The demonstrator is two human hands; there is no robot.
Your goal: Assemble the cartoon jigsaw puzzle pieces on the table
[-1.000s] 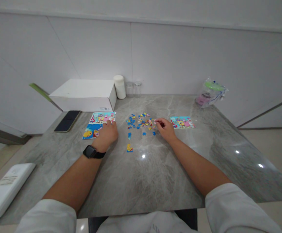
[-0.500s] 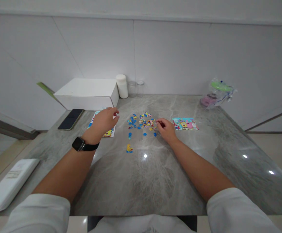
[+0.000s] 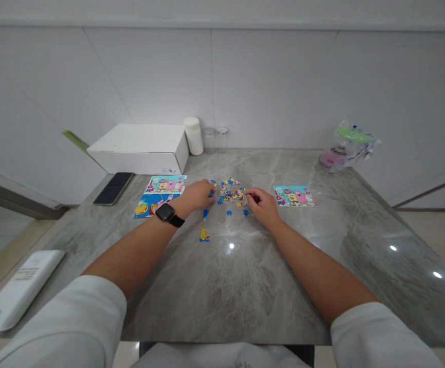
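From the head view, I saw the left hand (image 3: 200,194) bent over the left edge of the loose puzzle pieces (image 3: 230,194) mid-table; I couldn't tell whether its fingers gripped any. The right hand (image 3: 262,205), at the pile's right edge, had thumb and forefinger drawn together, any piece between them unclear. Light fingertip pinches, lifting one piece at a time, seemed wisest, clear of the yellow cluster (image 3: 204,235) nearer the person.

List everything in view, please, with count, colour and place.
Puzzle pieces: many, multicoloured, table centre
Picture sheets: at least two, multicoloured, flanking pieces
Phone: one, black, left
Box: one, white, back left
Bottle: one, white, beside box
Containers: two, clear, beside bottle
Bag: one, clear, back right
Device: one, white, near left
Table: one, grey, underneath
Wall: one, white, behind
Watch: one, black, left wrist
Sleeves: two, white, bottom corners
Left hand, right hand: two, bare, at pieces
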